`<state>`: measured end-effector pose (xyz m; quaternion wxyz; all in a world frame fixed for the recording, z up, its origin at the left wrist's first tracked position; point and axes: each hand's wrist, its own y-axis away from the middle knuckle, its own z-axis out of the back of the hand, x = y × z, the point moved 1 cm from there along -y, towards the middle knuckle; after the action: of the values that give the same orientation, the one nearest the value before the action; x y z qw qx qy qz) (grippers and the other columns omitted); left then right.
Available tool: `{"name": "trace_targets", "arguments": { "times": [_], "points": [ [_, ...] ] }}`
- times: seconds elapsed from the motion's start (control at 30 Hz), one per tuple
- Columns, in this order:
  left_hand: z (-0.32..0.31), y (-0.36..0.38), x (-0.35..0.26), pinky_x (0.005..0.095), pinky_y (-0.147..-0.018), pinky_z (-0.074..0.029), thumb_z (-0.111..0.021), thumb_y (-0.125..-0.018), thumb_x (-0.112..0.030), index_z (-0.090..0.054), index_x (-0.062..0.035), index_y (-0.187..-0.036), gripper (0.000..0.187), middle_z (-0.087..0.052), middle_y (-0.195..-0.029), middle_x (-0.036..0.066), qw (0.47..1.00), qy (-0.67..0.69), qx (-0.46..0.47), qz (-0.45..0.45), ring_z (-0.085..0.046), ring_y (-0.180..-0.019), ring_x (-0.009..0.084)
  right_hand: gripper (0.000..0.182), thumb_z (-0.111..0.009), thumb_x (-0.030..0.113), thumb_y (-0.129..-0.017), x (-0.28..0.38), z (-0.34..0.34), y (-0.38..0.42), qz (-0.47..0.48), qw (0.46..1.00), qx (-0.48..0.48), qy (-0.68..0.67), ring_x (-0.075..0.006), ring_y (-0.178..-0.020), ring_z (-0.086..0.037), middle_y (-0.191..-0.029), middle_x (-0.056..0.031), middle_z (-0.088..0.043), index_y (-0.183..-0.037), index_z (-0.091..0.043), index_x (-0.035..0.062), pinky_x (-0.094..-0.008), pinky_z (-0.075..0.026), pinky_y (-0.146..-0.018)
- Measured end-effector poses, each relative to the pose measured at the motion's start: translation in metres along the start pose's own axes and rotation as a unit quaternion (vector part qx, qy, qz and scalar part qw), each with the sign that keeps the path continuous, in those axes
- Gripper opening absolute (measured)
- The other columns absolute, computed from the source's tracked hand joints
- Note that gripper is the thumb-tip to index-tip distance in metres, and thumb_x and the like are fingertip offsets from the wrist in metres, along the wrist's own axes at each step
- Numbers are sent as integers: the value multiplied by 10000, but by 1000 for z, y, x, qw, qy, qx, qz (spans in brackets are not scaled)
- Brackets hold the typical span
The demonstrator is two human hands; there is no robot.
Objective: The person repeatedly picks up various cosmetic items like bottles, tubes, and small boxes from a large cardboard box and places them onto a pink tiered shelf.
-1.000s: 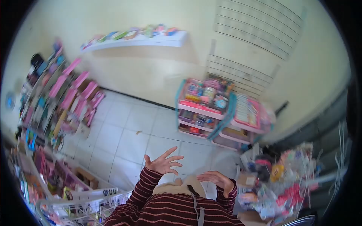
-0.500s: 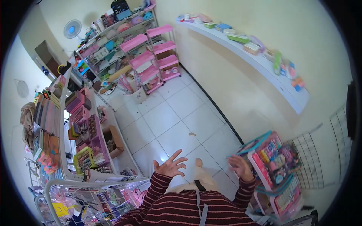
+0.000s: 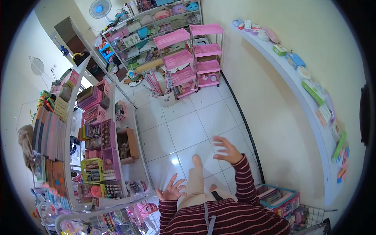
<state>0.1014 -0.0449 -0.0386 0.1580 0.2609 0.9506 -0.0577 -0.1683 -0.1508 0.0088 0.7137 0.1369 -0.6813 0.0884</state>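
My left hand (image 3: 172, 189) is held low in front of my body, fingers spread, with nothing in it. It is nearest to the wire rack (image 3: 113, 211) on the left, apart from it. Farther forward, my right hand (image 3: 228, 150) hangs over the white tiled floor (image 3: 186, 129), its fingers apart and holding nothing. My striped sleeves and light trousers show below, with one bare foot (image 3: 197, 161) stepping ahead on the tiles.
Shelves of stationery baskets (image 3: 94, 133) line the left side. Two pink tiered trolleys (image 3: 184, 58) and a bin of rolls (image 3: 167, 98) stand ahead. A curved wall shelf (image 3: 303, 84) holds small boxes on the right. Pink-and-blue boxes (image 3: 278, 197) sit low at right.
My view has turned right and moved forward. My right hand has swung forward, away from the boxed goods, while my left hand has dropped lower. Both stay unoccupied.
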Motion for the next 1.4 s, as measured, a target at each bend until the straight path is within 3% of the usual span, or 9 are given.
{"name": "trace_targets", "arguments": {
  "times": [0.17, 0.23, 0.57, 0.67, 0.8, 0.9, 1.1, 1.27, 1.4],
  "points": [
    [32, -83, -39, 470, -762, -353, -528, -577, -566, -82, -62, -1211, 925, -249, -1169, 219, 998, 54, -23, -23, -343, -1009, 333, 737, -648, 210, -612, -66, -10, -70, -106, 990, 41, -78, -272, -1018, -359, -1114, -152, -341, -1175, -185, 94, -357, -354, -805],
    [35, -125, -66, 492, -769, -337, -497, -593, -578, -87, -81, -1215, 896, -249, -1177, 211, 999, 29, -30, -19, -338, -1022, 334, 729, -631, 211, -636, -72, 0, -92, -213, 975, 4, 54, -288, -1010, -362, -1091, -189, -347, -1179, -159, 95, -358, -361, -800],
    [54, -355, -178, 448, -740, -378, -475, -641, -538, -110, -20, -1196, 843, -291, -1130, 221, 984, -113, 56, 128, -371, -978, 306, 483, -545, 174, -713, 5, 85, -233, -25, 997, -15, -77, -212, -988, -403, -1054, -114, -422, -1126, -317, 68, -315, -343, -803],
    [78, -411, -176, 426, -749, -378, -439, -690, -498, -126, -9, -1190, 767, -288, -1140, 216, 986, -80, 21, 144, -386, -971, 301, 428, -488, 103, -734, -8, 108, -264, 8, 950, 111, -290, -207, -968, -421, -1002, -117, -464, -1118, -315, 31, -308, -327, -820],
    [101, -481, -173, 383, -747, -392, -395, -724, -480, -166, -18, -1187, 693, -298, -1147, 200, 979, -60, -37, 190, -406, -962, 273, 422, -483, 109, -737, -31, 146, -320, 25, 936, 89, -339, -207, -964, -422, -1009, -123, -458, -1116, -315, 27, -308, -331, -815],
    [98, -528, -178, 376, -755, -372, -382, -726, -487, -212, -17, -1170, 669, -366, -1079, 208, 964, -84, -95, 233, -413, -947, 273, 416, -482, 112, -737, -39, 177, -366, -9, 942, -11, -336, -202, -957, -425, -1004, -124, -459, -1108, -317, 20, -307, -343, -800],
    [87, -640, -203, 368, -777, -314, -398, -738, -434, -255, -11, -1144, 604, -495, -866, 180, 933, -190, 126, 277, -436, -883, 276, 369, -501, 152, -736, -56, 257, -460, -83, 920, -249, -290, -133, -881, -451, -995, -73, -471, -1074, -364, 94, -261, -366, -747],
    [113, -697, -209, 368, -769, -319, -397, -741, -418, -257, -12, -1142, 587, -509, -808, 162, 959, -175, 58, 214, -455, -845, 258, 296, -478, 180, -754, -54, 300, -514, -99, 911, -293, -273, -124, -850, -464, -964, -45, -493, -1031, -407, 106, -253, -369, -722],
    [158, -726, -208, 331, -764, -341, -424, -734, -408, -257, -32, -1154, 588, -503, -896, 138, 927, -128, 18, 351, -457, -881, 226, 302, -488, 192, -747, -83, 310, -541, -105, 887, -335, -299, -123, -849, -466, -963, -48, -495, -1024, -412, 100, -255, -372, -720]
  ]
}}
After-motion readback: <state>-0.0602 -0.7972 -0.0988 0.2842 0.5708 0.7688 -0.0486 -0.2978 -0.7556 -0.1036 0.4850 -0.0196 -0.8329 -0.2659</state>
